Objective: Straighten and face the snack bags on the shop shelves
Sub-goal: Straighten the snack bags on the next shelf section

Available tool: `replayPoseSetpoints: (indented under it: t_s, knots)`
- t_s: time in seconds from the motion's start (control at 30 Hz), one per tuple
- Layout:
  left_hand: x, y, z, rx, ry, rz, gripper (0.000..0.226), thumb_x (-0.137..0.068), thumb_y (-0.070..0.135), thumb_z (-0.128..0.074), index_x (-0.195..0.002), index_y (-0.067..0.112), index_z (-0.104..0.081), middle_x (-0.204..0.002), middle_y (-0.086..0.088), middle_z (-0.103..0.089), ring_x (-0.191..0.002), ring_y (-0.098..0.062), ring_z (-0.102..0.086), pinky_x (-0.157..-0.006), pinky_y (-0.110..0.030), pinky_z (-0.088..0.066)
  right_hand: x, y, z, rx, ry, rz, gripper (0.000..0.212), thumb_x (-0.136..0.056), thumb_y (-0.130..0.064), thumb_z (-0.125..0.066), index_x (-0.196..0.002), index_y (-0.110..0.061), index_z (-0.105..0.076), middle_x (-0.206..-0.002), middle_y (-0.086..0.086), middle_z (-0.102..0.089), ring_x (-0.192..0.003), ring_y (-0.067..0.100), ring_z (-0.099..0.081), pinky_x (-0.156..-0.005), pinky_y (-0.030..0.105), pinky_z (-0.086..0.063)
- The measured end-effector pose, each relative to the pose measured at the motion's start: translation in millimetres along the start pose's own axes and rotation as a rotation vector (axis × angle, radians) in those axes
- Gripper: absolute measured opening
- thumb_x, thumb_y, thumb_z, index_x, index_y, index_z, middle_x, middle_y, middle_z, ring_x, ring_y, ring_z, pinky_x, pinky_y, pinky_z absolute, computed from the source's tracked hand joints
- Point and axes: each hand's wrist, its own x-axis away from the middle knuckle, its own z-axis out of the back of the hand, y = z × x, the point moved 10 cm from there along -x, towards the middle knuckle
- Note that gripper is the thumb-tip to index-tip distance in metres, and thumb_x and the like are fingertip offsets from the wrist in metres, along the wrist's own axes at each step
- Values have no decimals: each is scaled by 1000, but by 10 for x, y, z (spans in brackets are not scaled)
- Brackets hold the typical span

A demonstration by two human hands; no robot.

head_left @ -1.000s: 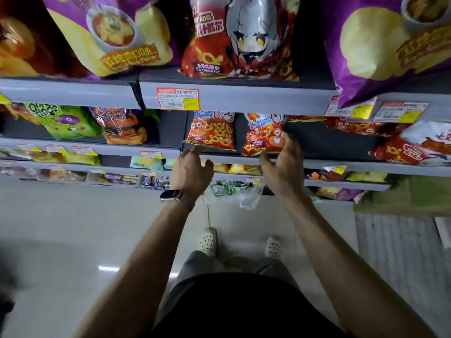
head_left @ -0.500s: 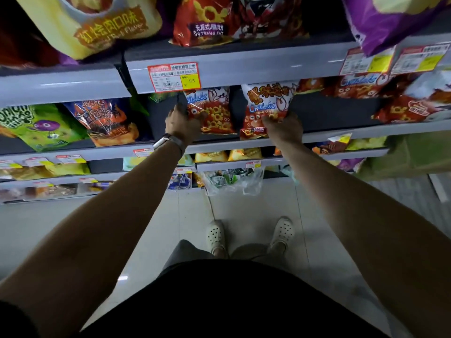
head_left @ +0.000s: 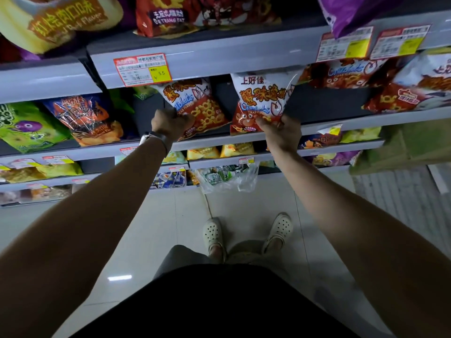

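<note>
Gripping lower corners, left hand (head_left: 170, 124) clamped the tilted red-white crab snack bag (head_left: 195, 106); right hand (head_left: 280, 132) clamped the upright, front-facing twin bag (head_left: 261, 98).

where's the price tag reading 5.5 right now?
Head view, left of centre: the red-and-yellow price tag is stuck on the front edge of the upper grey shelf, directly above the left hand and the crab snack bag it grips.

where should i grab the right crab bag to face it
Probably by its bottom corners, coming from the front and below. The crab bag stands upright at the shelf lip, top tucked under the shelf above; only its lower edge is free, where the right hand already holds it.
</note>
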Motion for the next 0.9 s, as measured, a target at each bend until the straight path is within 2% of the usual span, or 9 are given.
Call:
replayPoseSetpoints:
  t_s: [0.1,0.2,0.3,0.37,0.5,0.6,0.73,0.83,0.9]
  knots:
    - [169,60,-47,-30,70,-78,41,-80,42,-79,-84,2,-72,-76,-11,-62,-74,-18,-51,-63,-38,-45,-10,28,203,-42,12,77,20,-84,-29,-85,-102,-25,-77,-90,-23,-72,-86,-15,-67,-79,12,-55]
    - [374,207,-132,-30,124,-183,40,-81,45,-75,-90,6,-77,-83,-19,-73,-78,-16,-57,-68,-46,-53,-96,55,522,-45,92,128,26,-83,-37,-83,-101,-21,-76,-97,-10,-76,-94,1,-70,-80,24,-58]
    - [549,349,-331,62,118,-266,27,-87,37,-78,-98,12,-80,-88,-10,-77,-86,-10,-60,-67,-38,-54,-246,118,803,-49,125,156,31,-84,-37,-82,-103,-14,-76,-101,-6,-74,-96,3,-68,-80,20,-55]
    - [626,457,-507,107,113,-304,28,-91,33,-78,-107,10,-81,-94,-9,-79,-93,-7,-62,-68,-32,-53,-329,162,1015,-36,160,174,33,-84,-38,-82,-105,-13,-76,-104,-1,-73,-100,7,-65,-82,19,-53]
    - [682,704,-877,141,120,-342,30,-88,33,-79,-112,14,-82,-97,1,-80,-93,-4,-65,-72,-28,-56,-527,312,1409,-41,232,197,38,-84,-43,-81,-108,-14,-75,-110,3,-73,-108,18,-66,-85,25,-54]
    - [731,894,-1156,197,98,-359,29,-87,31,-81,-112,16,-83,-98,5,-81,-96,-4,-71,-79,-37,-63,-704,431,1656,-44,275,198,38,-83,-43,-83,-106,-14,-74,-109,-1,-73,-108,18,-66,-88,33,-56]
    - [766,1154,-1511,282,75,-381,28,-86,29,-83,-112,19,-83,-100,8,-81,-97,-3,-72,-83,-42,-65,-834,511,1837,1,293,231,37,-79,-36,-84,-106,-13,-74,-104,-20,-62,-105,16,-60,-90,32,-55]
    - [779,1309,-1717,322,53,-385,29,-84,27,-83,-112,20,-82,-102,11,-81,-101,-6,-75,-84,-44,-65,-929,694,1887,25,292,187,46,-78,-43,-84,-113,-15,-73,-111,-11,-59,-111,22,-61,-92,44,-57]
    - [762,1330,-1798,312,68,-361,30,-84,24,-82,-114,18,-82,-101,11,-81,-99,-4,-75,-84,-42,-66,-978,769,1868,12,241,168,51,-78,-52,-84,-119,-23,-72,-116,-17,-56,-117,19,-61,-94,45,-58]
